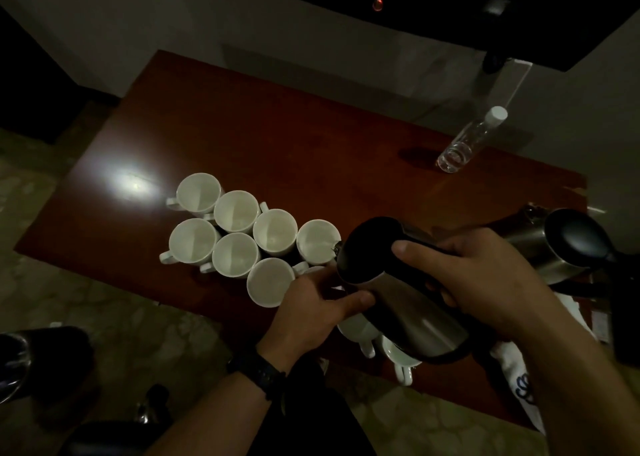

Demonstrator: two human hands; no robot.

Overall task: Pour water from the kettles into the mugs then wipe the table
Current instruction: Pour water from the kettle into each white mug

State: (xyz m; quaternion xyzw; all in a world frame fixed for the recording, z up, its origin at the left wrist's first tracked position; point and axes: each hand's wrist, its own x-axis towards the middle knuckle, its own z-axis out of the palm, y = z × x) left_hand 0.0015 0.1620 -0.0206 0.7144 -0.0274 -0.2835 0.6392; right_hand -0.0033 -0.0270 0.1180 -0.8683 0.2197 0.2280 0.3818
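A steel kettle [398, 299] with a black lid is tilted to the left, its spout over a white mug [317, 242]. My right hand [478, 275] grips the kettle's black handle. My left hand [311, 311] holds a mug that is mostly hidden under the kettle's spout end. Several white mugs [235, 244] stand packed together on the red-brown table [277, 136]. Two more mugs [398, 355] show below the kettle. A second steel kettle [561, 244] stands at the right edge.
A clear bottle with a white cap [467, 142] stands at the back right. A white cloth [519, 383] lies under my right forearm. A black screen [519, 12] hangs above the table. Bare table lies left and behind the mugs.
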